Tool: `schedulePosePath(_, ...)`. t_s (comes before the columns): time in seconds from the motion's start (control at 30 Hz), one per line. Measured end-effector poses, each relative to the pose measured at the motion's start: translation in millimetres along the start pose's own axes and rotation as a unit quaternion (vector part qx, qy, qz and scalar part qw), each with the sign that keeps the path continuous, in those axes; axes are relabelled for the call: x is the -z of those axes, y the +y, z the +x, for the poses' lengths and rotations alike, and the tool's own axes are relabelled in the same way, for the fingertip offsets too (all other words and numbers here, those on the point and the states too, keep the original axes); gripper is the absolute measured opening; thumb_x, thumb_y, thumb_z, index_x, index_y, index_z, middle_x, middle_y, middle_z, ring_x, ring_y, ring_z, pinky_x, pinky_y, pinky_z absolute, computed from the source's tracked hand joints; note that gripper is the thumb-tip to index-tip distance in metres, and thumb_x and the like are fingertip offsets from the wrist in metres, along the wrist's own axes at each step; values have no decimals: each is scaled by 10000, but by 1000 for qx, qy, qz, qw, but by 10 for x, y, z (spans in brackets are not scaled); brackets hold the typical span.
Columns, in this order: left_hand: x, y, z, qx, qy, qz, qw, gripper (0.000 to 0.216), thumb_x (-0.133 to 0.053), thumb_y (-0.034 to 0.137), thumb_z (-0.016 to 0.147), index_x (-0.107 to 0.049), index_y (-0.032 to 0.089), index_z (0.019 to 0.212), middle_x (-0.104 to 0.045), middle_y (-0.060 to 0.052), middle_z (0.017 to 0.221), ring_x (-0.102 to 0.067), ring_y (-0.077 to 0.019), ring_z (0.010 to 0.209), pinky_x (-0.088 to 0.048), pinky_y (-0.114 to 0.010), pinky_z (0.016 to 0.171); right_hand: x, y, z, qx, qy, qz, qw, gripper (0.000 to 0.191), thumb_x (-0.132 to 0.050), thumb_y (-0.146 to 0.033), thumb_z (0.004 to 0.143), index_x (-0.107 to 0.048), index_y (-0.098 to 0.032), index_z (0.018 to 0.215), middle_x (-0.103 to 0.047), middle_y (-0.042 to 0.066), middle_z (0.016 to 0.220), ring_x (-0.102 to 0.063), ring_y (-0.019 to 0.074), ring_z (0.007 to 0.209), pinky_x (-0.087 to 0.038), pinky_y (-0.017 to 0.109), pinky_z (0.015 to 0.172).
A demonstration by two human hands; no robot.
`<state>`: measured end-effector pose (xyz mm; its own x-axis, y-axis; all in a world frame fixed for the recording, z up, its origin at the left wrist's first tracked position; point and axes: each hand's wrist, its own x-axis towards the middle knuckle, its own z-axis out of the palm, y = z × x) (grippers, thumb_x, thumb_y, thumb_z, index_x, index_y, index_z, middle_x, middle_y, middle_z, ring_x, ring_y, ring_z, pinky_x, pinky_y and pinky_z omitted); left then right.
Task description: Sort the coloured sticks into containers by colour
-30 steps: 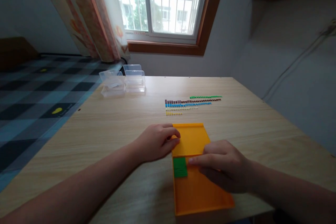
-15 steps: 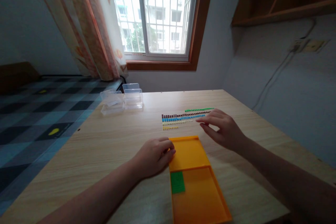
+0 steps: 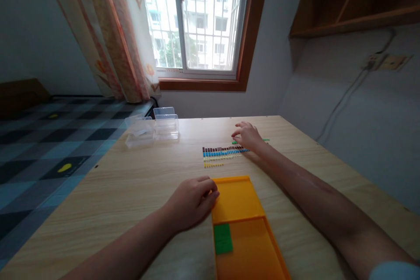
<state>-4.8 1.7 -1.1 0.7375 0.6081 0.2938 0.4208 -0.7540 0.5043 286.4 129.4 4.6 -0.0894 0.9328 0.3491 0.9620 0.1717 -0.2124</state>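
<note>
My left hand [image 3: 193, 201] is closed, its curled fingers on the upper left edge of an orange two-part tray [image 3: 238, 197]. A green square plate [image 3: 223, 239] lies at the left of the tray's nearer compartment. Farther off, my right hand [image 3: 246, 134] is over the row of small green pieces [image 3: 266, 140], fingers apart, and hides the middle of that row. In front of it run rows of small dark brown pieces [image 3: 213, 149], blue pieces [image 3: 213, 154], cream pieces [image 3: 216, 159] and yellow pieces [image 3: 213, 165]. My right forearm covers the right ends of some rows.
Clear plastic boxes [image 3: 166, 124] stand at the table's far left corner. A bed with a checked cover [image 3: 82, 140] adjoins the wooden table [image 3: 131, 192] on the left. A window [image 3: 206, 22] is behind, and a wooden shelf [image 3: 354, 26] hangs at upper right.
My right hand has moved away from me and left, from the right ends of the rows to above the green row. My left hand stays at the tray edge.
</note>
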Motion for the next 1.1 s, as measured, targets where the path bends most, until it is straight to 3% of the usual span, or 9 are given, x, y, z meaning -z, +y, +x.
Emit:
schedulePosePath(0.2,6,11,2,-4,1,4,1000,183,-489,234,966,-589,196,818,-636,-19,779,-560,-149,648,-376,-259,597,-32,143,-44,1,-43,-9,999,191,-732,-338,907,-832,-268,1054,-552,108,1510,-389,317,1441,-291,504,1182)
schedulePosePath(0.47,-2,9,8,-8,-6,4,1000,162,-504,223,960,-600,197,831,-634,-14,784,-564,-147,652,-378,-253,601,-64,11,-121,17,-37,14,999,152,-729,-277,900,-841,-225,988,-577,107,1483,-419,308,1413,-281,471,1200)
schedulePosePath(0.57,-3,10,13,-8,-9,5,1000,150,-513,221,960,-609,197,847,-636,-14,795,-570,-153,670,-387,-256,618,74,-69,-119,24,-13,32,999,144,-721,-238,902,-838,-194,973,-593,123,1459,-451,304,1386,-306,463,1192)
schedulePosePath(0.7,0,14,11,-12,-11,9,1000,154,-516,212,962,-608,193,839,-636,-17,803,-571,-154,679,-398,-257,626,547,-222,-189,52,22,69,996,175,-679,-251,953,-828,-172,996,-704,125,1280,-618,248,1194,-420,402,1100)
schedulePosePath(0.8,-4,11,10,-16,-13,16,1000,151,-530,208,959,-612,191,834,-633,-14,797,-562,-150,668,-392,-256,617,959,-405,-505,127,26,141,981,128,-723,-277,925,-823,-198,936,-767,71,1081,-696,195,978,-511,330,922)
schedulePosePath(0.9,-13,9,13,-19,-13,24,999,148,-548,210,958,-617,190,828,-627,-9,787,-552,-146,654,-378,-258,604,1197,-627,-1071,220,-49,204,953,105,-710,-237,923,-812,-218,909,-771,43,935,-699,166,856,-516,292,790)
schedulePosePath(1.0,-21,12,18,-22,-12,31,999,150,-561,210,957,-621,190,821,-622,-5,778,-550,-143,648,-374,-259,597,1179,-820,-1659,217,-170,171,946,163,-681,-132,902,-805,-238,895,-746,5,834,-660,124,715,-442,244,632)
schedulePosePath(1.1,-24,18,19,-24,-12,36,999,163,-564,208,956,-618,191,802,-621,-4,769,-552,-142,648,-381,-258,596,995,-926,-2017,220,-221,144,939,163,-680,-117,885,-781,-226,816,-719,-6,770,-634,114,655,-379,248,588)
